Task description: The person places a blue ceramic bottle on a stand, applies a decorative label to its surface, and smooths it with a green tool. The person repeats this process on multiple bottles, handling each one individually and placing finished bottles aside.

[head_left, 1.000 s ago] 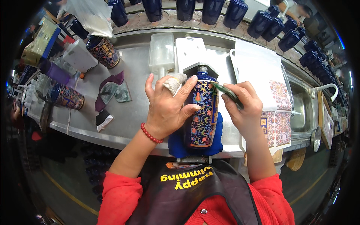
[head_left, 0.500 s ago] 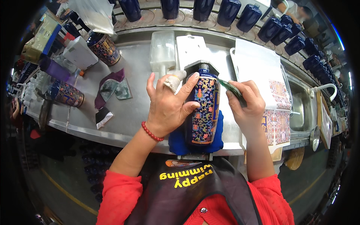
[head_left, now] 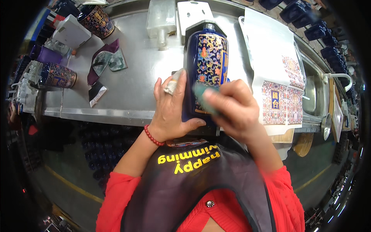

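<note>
A dark blue bottle with a colourful floral pattern lies on its back in front of me, its neck pointing away into a dark angular rest. My left hand is open against the bottle's lower left side, thumb stretched out near its base. White cloth wrapping covers one of its fingers. Blurred by motion, my right hand is closed on a thin green scraper-like piece, held against the lower front of the bottle. Its fingers hide part of the pattern there.
Printed floral sheets lie right, beside a metal sink. Behind the bottle are a clear plastic container and a white box. Cloth scraps and decorated bottles are left. Dark blue bottles stand far right.
My right hand has moved from beside the bottle's neck down to its lower front with the green piece. My left hand has slid from the upper bottle to its lower left side.
</note>
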{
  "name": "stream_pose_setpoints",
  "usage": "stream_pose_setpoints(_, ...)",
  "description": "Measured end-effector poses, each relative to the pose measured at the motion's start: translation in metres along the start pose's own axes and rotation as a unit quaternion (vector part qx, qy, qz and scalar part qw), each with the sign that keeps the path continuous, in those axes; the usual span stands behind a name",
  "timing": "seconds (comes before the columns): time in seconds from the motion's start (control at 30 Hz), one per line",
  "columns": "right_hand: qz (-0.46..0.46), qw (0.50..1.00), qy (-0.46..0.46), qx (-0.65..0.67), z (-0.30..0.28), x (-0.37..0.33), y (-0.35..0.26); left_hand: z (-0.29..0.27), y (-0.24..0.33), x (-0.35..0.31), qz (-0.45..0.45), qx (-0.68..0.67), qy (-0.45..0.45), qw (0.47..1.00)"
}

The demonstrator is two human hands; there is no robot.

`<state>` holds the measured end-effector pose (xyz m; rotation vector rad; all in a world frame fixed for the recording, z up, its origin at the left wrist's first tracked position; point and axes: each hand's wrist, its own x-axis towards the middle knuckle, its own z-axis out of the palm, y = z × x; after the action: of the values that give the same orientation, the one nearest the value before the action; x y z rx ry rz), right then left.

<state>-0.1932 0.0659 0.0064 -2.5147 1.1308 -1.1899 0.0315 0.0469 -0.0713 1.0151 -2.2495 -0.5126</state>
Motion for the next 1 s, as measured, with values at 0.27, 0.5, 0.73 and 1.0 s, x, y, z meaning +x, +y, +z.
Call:
stream_pose_setpoints(0.27,0.183,0.973,0.136,0.021,0.001,-0.035,0.005,0.000,0.009,0.013,-0.079,-0.146,0.002,0.986)
stream_pose_setpoints(0.5,0.036,0.998,0.042,-0.013,0.008,-0.053,-0.011,-0.006,0.008,0.012,-0.079,-0.176,-0.024,0.981)
stream_pose_setpoints(0.73,0.002,0.996,0.019,0.085,-0.002,-0.054,-0.010,-0.003,0.002,0.011,-0.064,-0.205,-0.023,0.976)
stream_pose_setpoints(1.0,0.034,0.984,0.025,0.175,-0.001,-0.069,-0.005,-0.002,0.009,0.003,0.034,0.003,0.018,0.999)
